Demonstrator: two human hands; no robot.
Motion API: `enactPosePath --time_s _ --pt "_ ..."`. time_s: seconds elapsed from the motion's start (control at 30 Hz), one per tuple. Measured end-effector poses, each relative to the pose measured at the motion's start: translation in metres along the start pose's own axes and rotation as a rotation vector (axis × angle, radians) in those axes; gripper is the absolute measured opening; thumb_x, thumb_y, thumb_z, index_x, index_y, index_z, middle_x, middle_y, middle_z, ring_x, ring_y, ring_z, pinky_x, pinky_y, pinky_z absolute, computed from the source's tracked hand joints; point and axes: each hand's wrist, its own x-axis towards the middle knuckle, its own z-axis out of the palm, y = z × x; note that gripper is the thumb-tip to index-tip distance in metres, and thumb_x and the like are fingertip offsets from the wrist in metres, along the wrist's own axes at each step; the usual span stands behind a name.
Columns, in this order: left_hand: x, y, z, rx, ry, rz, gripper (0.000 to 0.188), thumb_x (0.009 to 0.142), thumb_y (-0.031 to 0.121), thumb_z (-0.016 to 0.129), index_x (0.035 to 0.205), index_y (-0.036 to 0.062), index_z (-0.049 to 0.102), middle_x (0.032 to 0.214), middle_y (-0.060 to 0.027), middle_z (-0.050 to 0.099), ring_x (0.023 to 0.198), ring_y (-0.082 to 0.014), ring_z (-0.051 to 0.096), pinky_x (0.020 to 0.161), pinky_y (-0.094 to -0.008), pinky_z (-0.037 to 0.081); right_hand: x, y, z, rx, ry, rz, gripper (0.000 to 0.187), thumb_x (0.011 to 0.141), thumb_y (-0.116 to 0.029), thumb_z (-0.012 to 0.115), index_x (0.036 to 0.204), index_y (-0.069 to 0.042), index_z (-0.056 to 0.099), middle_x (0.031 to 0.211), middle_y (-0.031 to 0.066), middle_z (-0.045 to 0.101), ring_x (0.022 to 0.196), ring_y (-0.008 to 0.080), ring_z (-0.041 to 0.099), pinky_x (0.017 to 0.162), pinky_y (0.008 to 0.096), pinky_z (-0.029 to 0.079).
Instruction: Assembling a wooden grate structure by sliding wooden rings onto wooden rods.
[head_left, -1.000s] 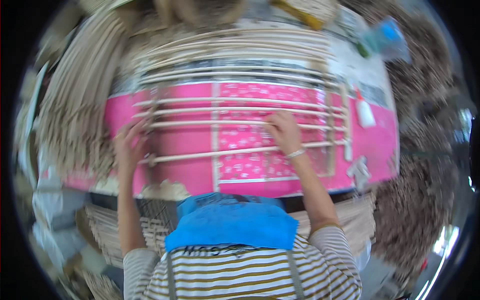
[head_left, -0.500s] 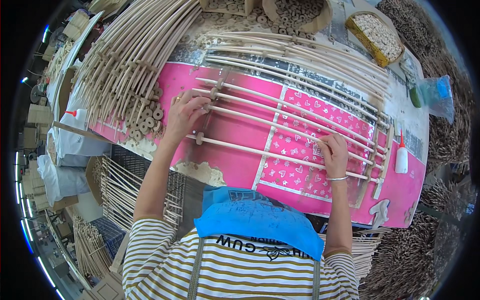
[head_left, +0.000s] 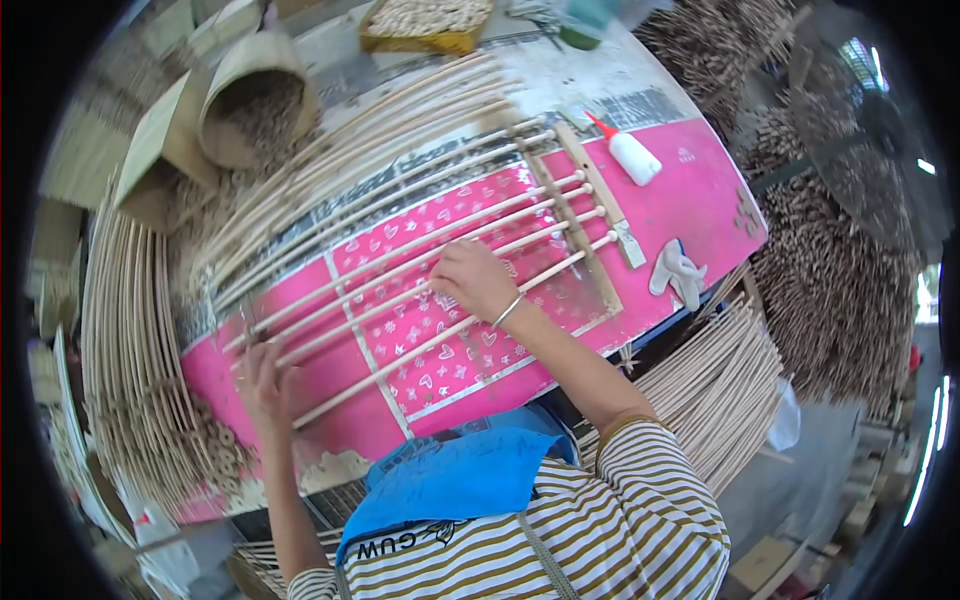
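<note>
Several pale wooden rods lie slantwise across a pink work surface with a white-patterned panel. Knobbed right ends of some rest over a slotted wooden bar. My right hand, wearing a bracelet, is closed with its fingertips on one wooden rod, above the panel. Nearer to me lies another wooden rod, apart from that hand. At the left ends of the rods is my left hand, smeared by motion; whether it grips anything cannot be made out.
A white glue bottle with a red tip lies right of the bar, and a white glove nearer me. Left are bundled rods and loose wooden discs. A tipped round container and yellow bead tray are at the back.
The whole view has swung, shifting the table's contents leftward and tilting them. My left hand, earlier at a disc on a rod's left end, is now blurred; my right hand remains over the rods.
</note>
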Motion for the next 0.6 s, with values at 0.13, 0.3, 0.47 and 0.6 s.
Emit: enactPosePath --time_s 0.13,0.3,0.47,0.6 --pt "0.032 0.065 0.031 0.002 -0.133 0.199 0.055 0.085 0.007 0.077 0.140 0.0116 0.069 0.126 -0.0114 0.066 0.121 -0.0342 0.060 0.105 -0.0492 0.043 -0.006 0.001 -0.001 -0.025 0.017 0.053 0.018 0.090 -0.027 0.076 0.088 -0.009 0.072 0.096 0.0078 0.064 0.100 0.0294 0.063 0.089 0.0450 0.050" --pt "0.042 0.082 0.058 -0.016 -0.179 0.271 0.050 0.090 0.008 0.073 0.139 0.0122 0.070 0.125 -0.0117 0.066 0.116 -0.0331 0.061 0.100 -0.0460 0.046 -0.008 -0.004 -0.007 0.007 0.071 0.058 0.015 0.089 -0.024 0.076 0.096 -0.010 0.074 0.102 0.0069 0.067 0.104 0.0296 0.064 0.093 0.0457 0.051" --pt "0.051 0.095 0.065 -0.073 -0.183 0.260 0.046 0.091 0.006 0.071 0.137 0.0106 0.070 0.120 -0.0122 0.066 0.112 -0.0333 0.062 0.096 -0.0451 0.047 -0.035 0.033 -0.095 -0.136 0.293 0.164 0.029 0.084 -0.015 0.079 0.113 -0.011 0.075 0.107 0.0092 0.070 0.106 0.0325 0.066 0.094 0.0455 0.053" --pt "0.054 0.097 0.072 -0.138 -0.184 0.267 0.039 0.092 0.002 0.069 0.130 0.0076 0.073 0.109 -0.0124 0.064 0.105 -0.0327 0.062 0.092 -0.0444 0.048 -0.061 0.070 -0.154 -0.284 0.271 0.336 0.033 0.081 -0.012 0.080 0.114 -0.013 0.076 0.108 0.0065 0.069 0.107 0.0309 0.065 0.094 0.0452 0.050"
